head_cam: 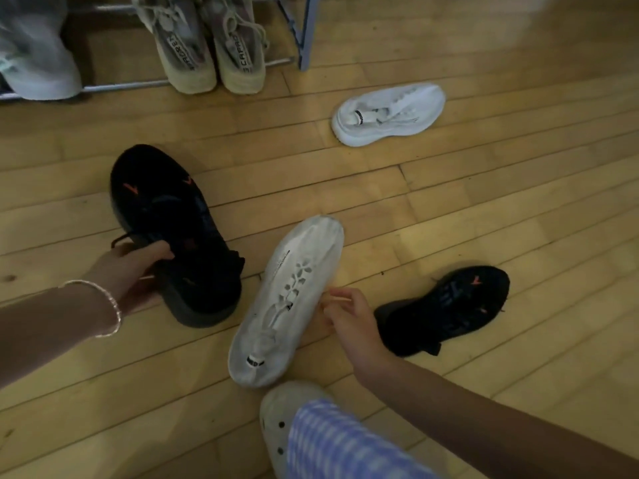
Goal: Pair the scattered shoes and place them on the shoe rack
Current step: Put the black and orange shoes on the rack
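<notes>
A black sneaker with orange marks (173, 223) stands on the wooden floor at centre left, and my left hand (138, 267) grips it at the collar. Its match, a second black sneaker (446, 309), lies at the right. Between them lies a white sneaker (290, 299); my right hand (352, 323) hovers at its right side with fingers apart, holding nothing. Another white sneaker (390, 114) lies farther back on the right. The shoe rack (304, 32) stands at the top, with a beige pair (211, 46) on its lowest bars.
A pale shoe (34, 60) sits on the rack's left end. My foot in a white clog (280, 420), with a blue checked trouser leg above it, is at the bottom centre. Bare wooden floor stretches to the right.
</notes>
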Motion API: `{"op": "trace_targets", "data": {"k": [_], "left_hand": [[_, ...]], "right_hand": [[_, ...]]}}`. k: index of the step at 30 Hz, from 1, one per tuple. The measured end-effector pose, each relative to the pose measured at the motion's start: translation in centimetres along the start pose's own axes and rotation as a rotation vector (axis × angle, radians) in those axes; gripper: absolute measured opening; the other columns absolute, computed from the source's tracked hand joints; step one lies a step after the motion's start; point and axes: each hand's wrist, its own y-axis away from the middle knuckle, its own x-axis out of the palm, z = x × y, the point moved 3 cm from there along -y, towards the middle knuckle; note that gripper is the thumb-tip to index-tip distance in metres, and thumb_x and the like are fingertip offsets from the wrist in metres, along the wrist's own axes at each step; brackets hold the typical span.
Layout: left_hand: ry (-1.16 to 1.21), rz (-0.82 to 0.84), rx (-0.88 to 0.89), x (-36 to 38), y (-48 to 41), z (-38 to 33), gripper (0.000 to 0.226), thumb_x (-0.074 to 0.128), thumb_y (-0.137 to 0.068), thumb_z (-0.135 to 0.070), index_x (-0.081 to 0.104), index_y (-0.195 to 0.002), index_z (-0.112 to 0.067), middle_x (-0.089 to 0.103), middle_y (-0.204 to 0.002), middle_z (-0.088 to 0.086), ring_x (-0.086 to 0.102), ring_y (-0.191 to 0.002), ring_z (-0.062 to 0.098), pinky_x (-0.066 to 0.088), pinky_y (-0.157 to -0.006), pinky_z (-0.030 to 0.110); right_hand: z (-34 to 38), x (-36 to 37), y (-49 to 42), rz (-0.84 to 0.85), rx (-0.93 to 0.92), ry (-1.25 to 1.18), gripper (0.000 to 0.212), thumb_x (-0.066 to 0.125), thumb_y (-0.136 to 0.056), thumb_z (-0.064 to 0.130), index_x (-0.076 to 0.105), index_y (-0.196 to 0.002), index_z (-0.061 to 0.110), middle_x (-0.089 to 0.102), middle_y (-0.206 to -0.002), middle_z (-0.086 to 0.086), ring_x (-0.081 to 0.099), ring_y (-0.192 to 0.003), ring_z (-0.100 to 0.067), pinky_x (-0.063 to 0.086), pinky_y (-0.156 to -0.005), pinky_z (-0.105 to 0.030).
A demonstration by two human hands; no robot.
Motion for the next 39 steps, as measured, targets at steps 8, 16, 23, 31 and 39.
{"op": "trace_targets", "data": {"k": [8,16,23,31,39], "left_hand": [[-0.160,0.204,0.331,4.5,3.1,-3.0,0.026,0.052,-0.088,-0.003,0.055,-0.086,-0.028,0.066,-0.075,-0.001,0.064,-0.048,-0.001,0.050,-0.043,0.012],[-0.188,0.383,0.370,9.7,4.4,-3.3,0.027,0.055,-0.086,0.001,0.050,-0.106,-0.016,0.070,-0.058,-0.011,0.064,-0.049,0.002,0.052,-0.045,0.016],[-0.191,0.462,0.355,10.5,5.7,-3.0,0.042,0.067,-0.065,-0.010,0.051,-0.103,-0.018,0.071,-0.061,-0.011,0.065,-0.054,0.001,0.054,-0.048,0.017],[-0.197,0.485,0.339,10.1,6.5,-2.4,0.057,0.062,-0.060,-0.015,0.052,-0.116,-0.009,0.073,-0.066,-0.007,0.068,-0.059,0.006,0.054,-0.049,0.018],[-0.187,0.458,0.323,8.5,5.8,-2.7,0.057,0.065,-0.061,-0.014,0.053,-0.116,-0.010,0.072,-0.066,-0.007,0.067,-0.059,0.005,0.055,-0.050,0.018]], "right_hand": [[2.4,-8.3,0.1,-0.395,-0.374,-0.031,0.027,0.051,-0.090,0.003,0.059,-0.100,0.026,0.060,-0.095,0.008,0.054,-0.082,-0.002,0.042,-0.061,-0.009],[-1.8,-13.9,-2.1,-0.677,-0.242,0.057,0.026,0.063,-0.085,0.010,0.059,-0.110,0.013,0.056,-0.091,-0.001,0.052,-0.076,-0.012,0.045,-0.062,-0.024],[-4.5,-13.7,-1.7,-0.717,0.339,-0.516,0.079,0.082,-0.070,0.027,0.038,-0.131,0.005,0.052,-0.130,-0.014,0.056,-0.115,-0.028,0.052,-0.092,-0.041],[-1.5,-12.6,-1.2,-0.479,0.544,-0.428,0.082,0.079,-0.072,0.026,0.037,-0.140,0.010,0.045,-0.143,-0.008,0.044,-0.131,-0.025,0.037,-0.108,-0.039],[-1.7,-9.8,-0.1,-0.406,0.585,-0.479,0.081,0.078,-0.074,0.024,0.035,-0.140,0.003,0.039,-0.147,-0.010,0.037,-0.135,-0.025,0.027,-0.115,-0.040]]}}
